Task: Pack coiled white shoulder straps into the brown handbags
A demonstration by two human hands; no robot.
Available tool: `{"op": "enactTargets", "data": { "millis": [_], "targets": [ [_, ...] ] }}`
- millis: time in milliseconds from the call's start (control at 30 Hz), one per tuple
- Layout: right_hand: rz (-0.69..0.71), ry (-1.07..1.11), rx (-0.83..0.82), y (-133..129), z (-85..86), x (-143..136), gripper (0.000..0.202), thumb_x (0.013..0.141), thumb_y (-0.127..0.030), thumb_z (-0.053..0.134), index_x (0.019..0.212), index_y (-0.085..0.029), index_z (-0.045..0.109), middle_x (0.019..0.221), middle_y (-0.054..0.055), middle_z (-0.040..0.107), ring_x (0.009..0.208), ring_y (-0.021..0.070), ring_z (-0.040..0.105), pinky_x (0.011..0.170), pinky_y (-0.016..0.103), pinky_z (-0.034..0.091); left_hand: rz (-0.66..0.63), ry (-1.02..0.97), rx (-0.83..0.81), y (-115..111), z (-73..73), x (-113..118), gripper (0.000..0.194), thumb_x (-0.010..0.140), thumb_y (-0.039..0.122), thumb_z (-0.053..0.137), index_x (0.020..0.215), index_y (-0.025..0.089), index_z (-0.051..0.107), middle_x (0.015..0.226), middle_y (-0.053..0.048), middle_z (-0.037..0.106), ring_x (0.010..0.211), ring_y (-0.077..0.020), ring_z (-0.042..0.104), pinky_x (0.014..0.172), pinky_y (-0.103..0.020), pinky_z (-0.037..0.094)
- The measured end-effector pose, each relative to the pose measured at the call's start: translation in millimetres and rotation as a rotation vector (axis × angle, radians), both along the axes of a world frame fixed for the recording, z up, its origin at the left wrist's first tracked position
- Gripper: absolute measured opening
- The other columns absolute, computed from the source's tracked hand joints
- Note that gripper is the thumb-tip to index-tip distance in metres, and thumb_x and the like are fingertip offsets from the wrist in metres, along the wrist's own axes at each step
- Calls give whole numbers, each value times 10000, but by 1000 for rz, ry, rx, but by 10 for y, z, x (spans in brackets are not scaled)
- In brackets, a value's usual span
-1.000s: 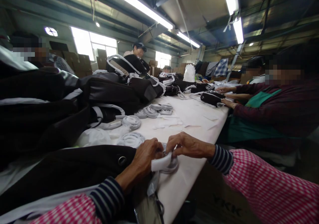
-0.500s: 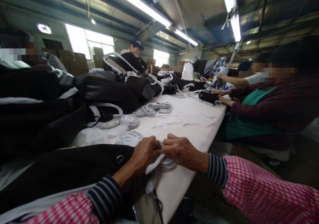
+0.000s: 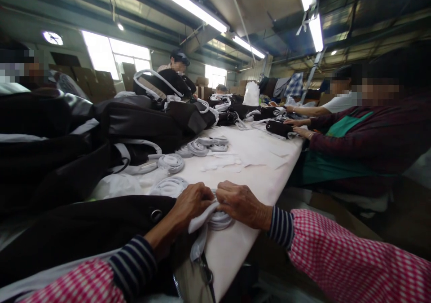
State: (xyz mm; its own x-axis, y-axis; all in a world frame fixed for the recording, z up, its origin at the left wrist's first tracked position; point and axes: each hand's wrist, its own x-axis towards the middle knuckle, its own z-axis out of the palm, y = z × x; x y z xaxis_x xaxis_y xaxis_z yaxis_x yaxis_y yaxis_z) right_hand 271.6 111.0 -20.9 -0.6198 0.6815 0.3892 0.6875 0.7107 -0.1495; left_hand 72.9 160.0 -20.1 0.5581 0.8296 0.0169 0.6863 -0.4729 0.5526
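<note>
A dark cloth bag (image 3: 90, 226) with a round, shiny ring (image 3: 156, 215) lies near left. Next, the left hand (image 3: 191, 204) pinches a soft, flat white strip (image 3: 202, 217), near the middle. Under it, a round white coil (image 3: 220, 222) sits on the smooth, pale table (image 3: 259, 168). The right hand's (image 3: 242, 204) fingers squeeze the strip too.

Passable: bare middle of table (image 3: 259, 173), up along right edge, plus bare patch at near right edge below right hand (image 3: 243, 206). Blocked: left edge by bag pile (image 3: 141, 121), coils (image 3: 171, 163) just inside; near-left corner by near bag (image 3: 84, 224); near end by left hand (image 3: 193, 204), right hand, strip (image 3: 203, 217); farther right edge by co-worker's hands (image 3: 305, 133).
</note>
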Motion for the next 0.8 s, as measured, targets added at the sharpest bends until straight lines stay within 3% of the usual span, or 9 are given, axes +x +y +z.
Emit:
{"op": "enactTargets", "data": {
  "millis": [100, 300, 567, 800],
  "targets": [
    [-1, 59, 27, -20, -27, 38, 154, 936, -210, 708, 842, -172, 592, 873, 23, 588, 841, 179, 535, 724, 287, 393, 7, 9, 12, -16, 2, -2, 200, 816, 230, 657, 953, 156, 783, 930, -80, 720, 890, -235, 664, 737, -285, 424],
    [118, -11, -145, -36, 95, 137, 122, 1009, -246, 618, 913, -201, 679, 915, 16, 574, 900, 168, 517, 804, 277, 421, -12, 18, 5, -7, -3, -3, 209, 819, 253, 630, 936, 177, 785, 926, -72, 718, 887, -234, 671, 740, -287, 437],
    [100, -378, -31, -109, 209, 106, 117, 1035, -200, 501, 979, -199, 603, 1053, 65, 556, 921, 206, 471, 720, 306, 414, 12, 58, 34, -52, 5, 12, 198, 845, 264, 613, 953, 194, 764, 937, -70, 678, 875, -230, 648, 719, -301, 406],
    [90, -329, 27, -135, 99, 127, 163, 1033, -173, 452, 909, -177, 557, 1032, 84, 554, 961, 225, 476, 873, 374, 488, 18, 90, 72, -75, -31, 3, 169, 874, 306, 588, 910, 184, 700, 926, -63, 671, 845, -227, 641, 661, -305, 350]
  ]
}}
